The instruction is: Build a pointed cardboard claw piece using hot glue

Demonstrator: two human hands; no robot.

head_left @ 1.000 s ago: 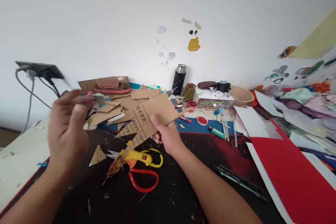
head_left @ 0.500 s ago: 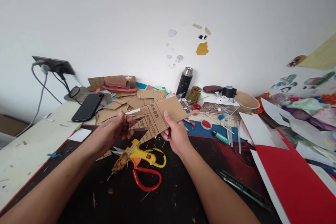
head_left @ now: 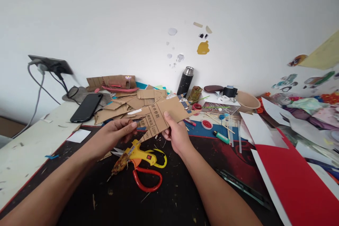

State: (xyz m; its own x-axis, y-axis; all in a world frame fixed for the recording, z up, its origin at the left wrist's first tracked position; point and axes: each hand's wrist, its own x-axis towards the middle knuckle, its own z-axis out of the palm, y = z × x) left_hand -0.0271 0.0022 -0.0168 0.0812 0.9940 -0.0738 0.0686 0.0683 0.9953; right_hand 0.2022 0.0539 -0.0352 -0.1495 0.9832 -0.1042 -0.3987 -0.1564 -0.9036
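Note:
A cut cardboard piece [head_left: 169,109] with printed writing and jagged ends is held up over the dark mat. My right hand [head_left: 177,132] grips its lower edge, thumb on top and fingers underneath. At the piece's left end, my left hand [head_left: 122,130] has thumb and fingertips pressed together; whether they pinch a cardboard tip is too small to tell. Below them lie a yellow glue gun [head_left: 143,156] and scissors [head_left: 148,180] with one red and one yellow handle loop. The glue gun's dirty nozzle points down to the left.
Cardboard scraps [head_left: 113,107] are piled behind my left hand, beside a black phone [head_left: 86,107]. A black flask [head_left: 185,81] stands by the wall. To the right are a green glue stick [head_left: 221,137], a utility knife [head_left: 242,187] and red card [head_left: 293,183].
My left thumb has come down from the white strip's end to the cardboard's lower left points. My right hand keeps its hold, and the whole view has shifted slightly.

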